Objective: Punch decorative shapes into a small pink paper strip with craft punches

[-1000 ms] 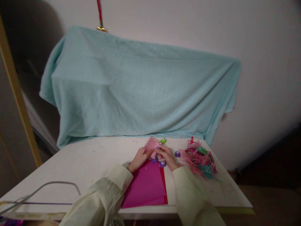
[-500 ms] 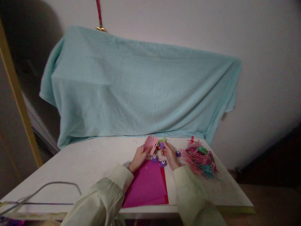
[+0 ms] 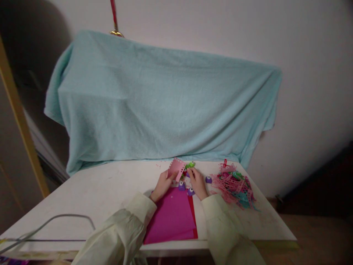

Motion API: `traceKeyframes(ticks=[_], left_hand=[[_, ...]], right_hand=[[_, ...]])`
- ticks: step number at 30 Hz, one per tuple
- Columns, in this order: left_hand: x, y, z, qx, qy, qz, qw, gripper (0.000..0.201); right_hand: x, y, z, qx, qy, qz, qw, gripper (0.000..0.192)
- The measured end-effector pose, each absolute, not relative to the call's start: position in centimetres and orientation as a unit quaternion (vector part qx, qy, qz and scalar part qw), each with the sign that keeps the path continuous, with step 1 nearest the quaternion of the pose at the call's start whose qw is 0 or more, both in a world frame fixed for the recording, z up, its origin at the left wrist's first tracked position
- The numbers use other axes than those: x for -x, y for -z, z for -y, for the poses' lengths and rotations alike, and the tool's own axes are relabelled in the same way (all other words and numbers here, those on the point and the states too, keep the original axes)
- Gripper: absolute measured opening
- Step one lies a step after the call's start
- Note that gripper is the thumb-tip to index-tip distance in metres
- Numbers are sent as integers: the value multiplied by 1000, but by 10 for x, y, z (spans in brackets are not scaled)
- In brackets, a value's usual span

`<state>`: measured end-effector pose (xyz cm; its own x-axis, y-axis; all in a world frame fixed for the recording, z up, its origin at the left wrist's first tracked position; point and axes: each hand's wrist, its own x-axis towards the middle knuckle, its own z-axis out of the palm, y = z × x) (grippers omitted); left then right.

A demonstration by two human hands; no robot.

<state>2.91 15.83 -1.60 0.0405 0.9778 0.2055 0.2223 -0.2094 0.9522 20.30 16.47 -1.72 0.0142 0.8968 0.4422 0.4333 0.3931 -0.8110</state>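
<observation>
Pinching the pale pink card [image 3: 176, 169] by its lower edge, your left hand [image 3: 163, 185] holds it tilted up off the white table [image 3: 110, 187], its perforated top edge leaning away from you and its long axis running up and slightly right. Your right hand [image 3: 197, 182] lies just right of the card, fingers curled near a small purple punch [image 3: 188, 173] close against the card's right edge; whether it grips that punch or only touches it cannot be told at this size. A green punch [image 3: 190, 165] sits just beyond the card's right corner, two more purple punches [image 3: 185, 188] lie just below the card at your right fingertips, and another purple punch [image 3: 209, 179] rests right of that hand. Directly below the card, a magenta sheet [image 3: 171, 217] lies flat over a red sheet [image 3: 193, 217]. Well right of the card is a heap of pink and teal paper scraps [image 3: 234, 186]. Behind the card, a light blue cloth [image 3: 160, 103] drapes a bulky form against the pale wall [image 3: 303, 55]; a grey cable [image 3: 66, 219] loops well left.
</observation>
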Motion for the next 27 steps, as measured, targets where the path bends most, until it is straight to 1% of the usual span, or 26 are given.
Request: traceKeyframes(ticks=[2, 5, 11, 16, 22, 24, 27], left_hand=[[-29, 13, -157, -606, -491, -489, 391, 46], [-29, 12, -156, -607, -493, -486, 390, 46], [-28, 15, -157, -613, -488, -486, 388, 44], [-29, 19, -159, -608, -491, -500, 373, 47], [-29, 22, -162, -618, -490, -491, 371, 46], [-28, 22, -162, -619, -487, -490, 373, 46], [-28, 21, -161, -618, -485, -493, 374, 46]], right_hand=[[-202, 16, -163, 495, -208, 692, 483, 29], [-202, 17, -164, 491, -218, 703, 466, 26], [-203, 25, -169, 484, -280, 678, 478, 21], [-204, 32, -173, 478, -333, 657, 479, 24], [-206, 42, -179, 480, -363, 647, 468, 26], [-206, 42, -179, 487, -351, 649, 468, 25], [-206, 37, -177, 497, -285, 664, 481, 22]])
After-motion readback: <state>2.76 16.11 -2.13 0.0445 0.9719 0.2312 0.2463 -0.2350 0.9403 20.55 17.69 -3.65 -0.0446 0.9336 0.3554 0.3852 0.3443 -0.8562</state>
